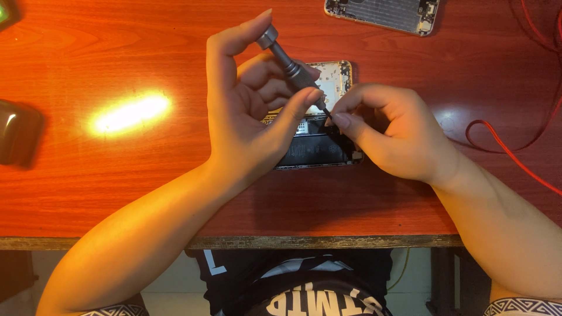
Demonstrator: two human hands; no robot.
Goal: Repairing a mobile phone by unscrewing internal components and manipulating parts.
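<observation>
Nearest, the left hand [252,111] pinches a grey precision screwdriver [290,64], forefinger capping its top, tip angled down into an opened phone [319,143] lying on the red wooden table [117,187]. The right hand [389,131] curls closed at the tip, perhaps steadying it. Farther off lies another phone shell [383,13], with a red cable [503,146] to the right

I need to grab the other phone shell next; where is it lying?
The second phone housing lies at the top edge of the head view, right of centre on the red-brown desk, beyond the right hand.
</observation>
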